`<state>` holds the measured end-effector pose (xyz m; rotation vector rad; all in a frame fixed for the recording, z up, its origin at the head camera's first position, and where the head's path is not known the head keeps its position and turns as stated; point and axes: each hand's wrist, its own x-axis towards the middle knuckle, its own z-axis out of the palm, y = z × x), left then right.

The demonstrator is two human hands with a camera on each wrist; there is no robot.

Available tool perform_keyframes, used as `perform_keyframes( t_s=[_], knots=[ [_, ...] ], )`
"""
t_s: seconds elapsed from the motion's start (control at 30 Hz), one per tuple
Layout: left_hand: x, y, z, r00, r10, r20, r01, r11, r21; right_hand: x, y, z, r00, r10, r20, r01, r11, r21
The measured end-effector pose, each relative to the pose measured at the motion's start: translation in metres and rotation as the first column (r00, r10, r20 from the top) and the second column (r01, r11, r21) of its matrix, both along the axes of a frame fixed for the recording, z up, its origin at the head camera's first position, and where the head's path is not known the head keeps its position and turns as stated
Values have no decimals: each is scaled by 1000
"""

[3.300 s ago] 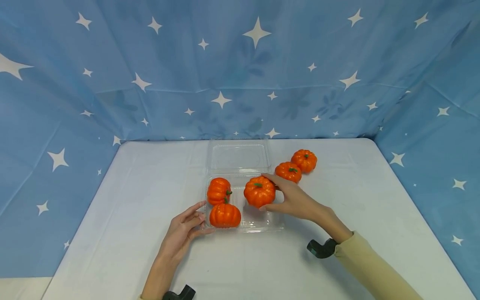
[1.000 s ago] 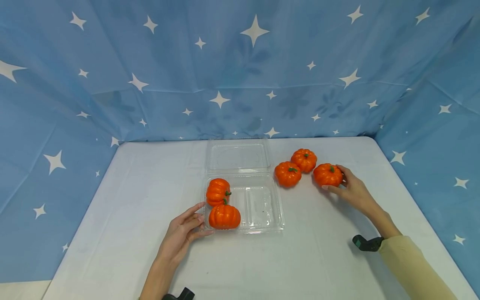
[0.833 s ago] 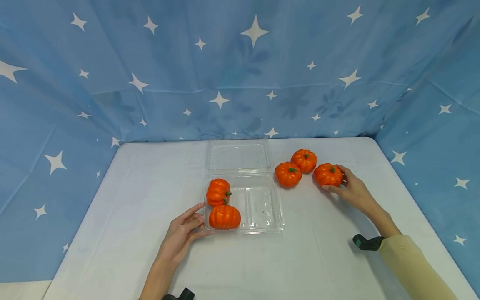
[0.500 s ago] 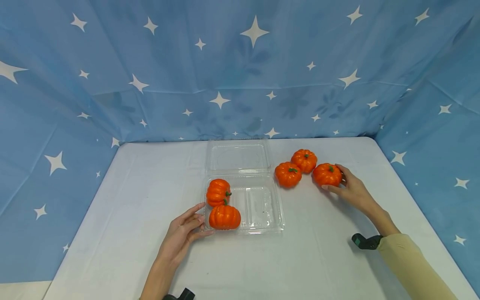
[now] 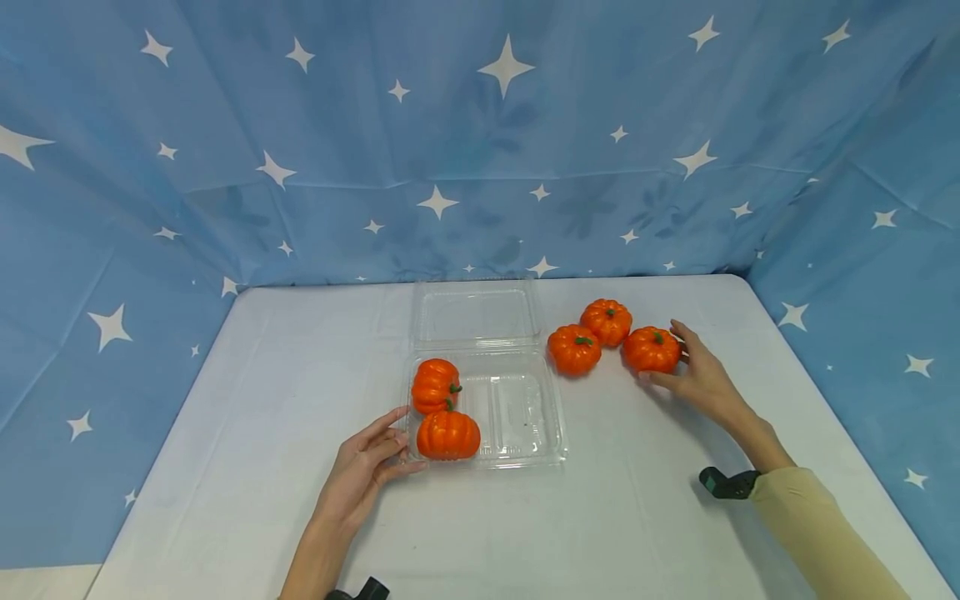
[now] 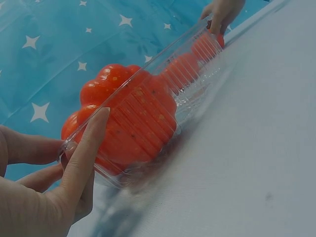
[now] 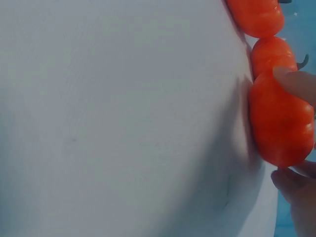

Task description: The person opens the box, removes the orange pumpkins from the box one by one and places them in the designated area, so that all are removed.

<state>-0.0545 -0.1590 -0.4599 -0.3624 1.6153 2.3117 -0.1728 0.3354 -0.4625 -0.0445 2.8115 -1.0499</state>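
My left hand (image 5: 363,475) grips the front left corner of a clear plastic clamshell container (image 5: 525,417), thumb on the front side and fingers on the left side. Its lid (image 5: 476,312) is flipped back on the table. In the left half of the tray sit two small orange pumpkins, the rear one (image 5: 435,386) and the front one (image 5: 448,435). My right hand (image 5: 701,375) is around another pumpkin (image 5: 651,349) on the table, thumb in front and fingers behind, spread slightly off its side. In the right wrist view the thumb (image 7: 296,84) overlaps this pumpkin.
Two more pumpkins, one nearer (image 5: 573,350) and one farther (image 5: 606,322), rest between the container and my right hand. A white cloth covers the table (image 5: 525,533). Blue star-printed curtain (image 5: 360,150) stands along its back and sides.
My right hand carried a pumpkin from above the tray to the table beside the two others. Just now its fingers have spread a little. The left hand has stayed at the container.
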Motion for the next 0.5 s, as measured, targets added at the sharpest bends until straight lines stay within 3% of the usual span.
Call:
perform_keyframes(
  t_s=[0.27, 0.5],
  knots=[
    [0, 0, 0, 1000, 1, 4, -1, 1000, 8, 7, -18, 15, 976, 2, -218, 6, 999, 38],
    [0, 0, 0, 1000, -3, 3, 3, 1000, 12, 18, -51, 35, 960, 34, -277, -29, 999, 23]
  ],
)
